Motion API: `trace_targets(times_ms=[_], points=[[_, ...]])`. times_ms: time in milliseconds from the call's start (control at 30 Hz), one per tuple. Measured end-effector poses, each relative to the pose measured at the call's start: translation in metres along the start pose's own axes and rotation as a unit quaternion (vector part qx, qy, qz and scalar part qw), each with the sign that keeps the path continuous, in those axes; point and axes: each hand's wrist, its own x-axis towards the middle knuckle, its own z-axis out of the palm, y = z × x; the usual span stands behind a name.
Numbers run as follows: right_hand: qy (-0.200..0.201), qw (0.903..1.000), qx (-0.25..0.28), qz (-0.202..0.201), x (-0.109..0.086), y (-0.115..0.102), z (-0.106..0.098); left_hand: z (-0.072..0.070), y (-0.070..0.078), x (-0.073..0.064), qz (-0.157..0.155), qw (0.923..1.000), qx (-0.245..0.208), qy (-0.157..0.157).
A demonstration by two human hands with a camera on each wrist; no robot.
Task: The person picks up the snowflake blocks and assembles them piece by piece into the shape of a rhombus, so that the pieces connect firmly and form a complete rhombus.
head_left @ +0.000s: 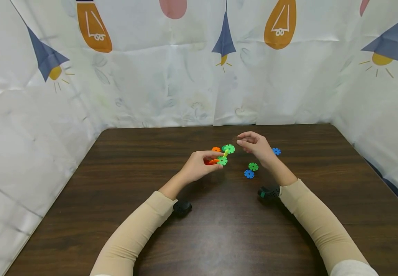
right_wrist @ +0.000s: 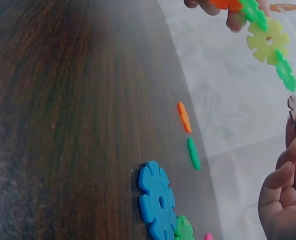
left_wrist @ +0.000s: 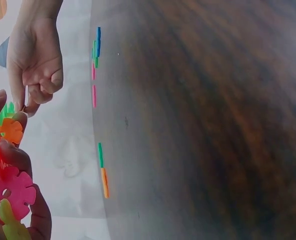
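Observation:
My left hand [head_left: 199, 165] grips a chain of joined notched plastic discs. Pink [left_wrist: 13, 192], red and orange discs show among its fingers in the left wrist view. From the fingertips the chain runs out through a green disc [head_left: 222, 161] and a yellow disc [right_wrist: 267, 41] to an end green disc [right_wrist: 286, 72]. Between thumb and fingertips, my right hand [head_left: 257, 148] pinches a small brown notched disc [right_wrist: 295, 106]. That disc is close to the chain's end green disc, with a slight gap between them in the right wrist view.
On the dark wooden table [head_left: 133, 161] lie loose discs: an orange one [head_left: 216, 149] behind the chain, a blue one [head_left: 276, 151] right of my right hand, and a green one [head_left: 253, 166] beside another blue one [head_left: 249, 174] near the right forearm. A printed white cloth [head_left: 192, 88] hangs behind.

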Motion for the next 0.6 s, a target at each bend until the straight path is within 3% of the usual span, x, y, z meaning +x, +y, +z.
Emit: trace_targets(times_ms=[200,600], points=[[-0.006,0.9999,0.005,-0.012,-0.0025,0.001,0.0,-0.0006,-0.0007,0.0,0.008,0.9999,-0.008,-0.003],[-0.025,0.9994,-0.001,-0.024,-0.006,0.0026,0.0001,-0.0016,0.0006,-0.0022,-0.009,0.9998,-0.017,-0.008]])
